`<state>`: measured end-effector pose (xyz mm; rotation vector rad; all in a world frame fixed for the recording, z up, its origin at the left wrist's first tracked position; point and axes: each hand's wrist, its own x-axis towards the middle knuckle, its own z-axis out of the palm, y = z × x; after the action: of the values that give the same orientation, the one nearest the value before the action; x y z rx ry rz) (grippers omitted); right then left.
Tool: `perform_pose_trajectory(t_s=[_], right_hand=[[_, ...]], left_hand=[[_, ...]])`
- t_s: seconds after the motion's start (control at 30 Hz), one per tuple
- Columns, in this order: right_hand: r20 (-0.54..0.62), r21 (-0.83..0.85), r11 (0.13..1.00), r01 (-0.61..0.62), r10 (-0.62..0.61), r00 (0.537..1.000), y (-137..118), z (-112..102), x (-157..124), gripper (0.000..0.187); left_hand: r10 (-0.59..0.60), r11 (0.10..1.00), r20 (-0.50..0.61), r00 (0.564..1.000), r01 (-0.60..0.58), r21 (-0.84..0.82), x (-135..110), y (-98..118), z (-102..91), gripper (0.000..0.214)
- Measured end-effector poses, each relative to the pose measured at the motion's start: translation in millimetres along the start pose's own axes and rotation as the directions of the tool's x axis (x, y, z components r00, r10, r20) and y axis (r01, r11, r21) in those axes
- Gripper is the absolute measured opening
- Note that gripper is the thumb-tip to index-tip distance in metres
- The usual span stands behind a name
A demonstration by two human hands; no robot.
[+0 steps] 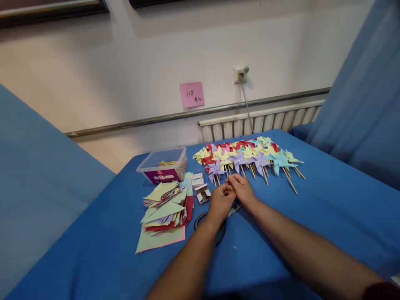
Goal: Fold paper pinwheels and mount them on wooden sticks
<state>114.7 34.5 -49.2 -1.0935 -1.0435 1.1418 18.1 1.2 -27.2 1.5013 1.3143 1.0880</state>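
My left hand (221, 201) and my right hand (242, 188) meet at the middle of the blue-covered table, fingertips pinched together. Whatever lies between the fingers is too small or too hidden to make out. Under my left wrist lies a pair of scissors (221, 237) with dark handles, partly covered by the arm. Just left of the hands is an open small box (203, 194) with dark bits inside. Right behind the hands, paper pinwheels (239, 159) on wooden sticks lie in rows, in purple, yellow, red and light blue.
A clear plastic tub (182, 166) holding thin sticks stands at the back left. In front of it is a stack of coloured paper (164, 212). Small white boxes (197, 180) lie beside it. Behind the table are a radiator (262, 121) and a wall pipe (150, 122).
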Motion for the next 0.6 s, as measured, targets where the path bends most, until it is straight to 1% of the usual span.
perform_pose_trajectory(t_s=[0.13,0.23,0.33,0.5,0.6], right_hand=[[0.100,0.041,0.993,-0.113,0.108,0.989,-2,0,0,0.038],[0.176,0.055,0.981,-0.187,0.174,0.969,-6,2,-2,0.037],[0.219,0.066,0.968,-0.243,0.224,0.950,-8,3,-5,0.036],[0.241,0.084,0.959,-0.270,0.243,0.939,-10,2,-7,0.036],[0.256,0.087,0.959,-0.271,0.241,0.936,-12,1,-8,0.036]], left_hand=[[0.017,0.997,0.051,0.999,-0.020,0.073,-2,-3,2.3,0.009],[0.019,0.995,0.066,0.998,-0.025,0.096,-3,-5,1.1,0.008],[0.019,0.993,0.076,0.997,-0.028,0.118,-3,-6,0.1,0.006],[0.027,0.991,0.068,0.997,-0.035,0.129,-4,-7,-0.5,0.004],[0.035,0.989,0.058,0.998,-0.043,0.140,-7,-3,-0.6,0.005]])
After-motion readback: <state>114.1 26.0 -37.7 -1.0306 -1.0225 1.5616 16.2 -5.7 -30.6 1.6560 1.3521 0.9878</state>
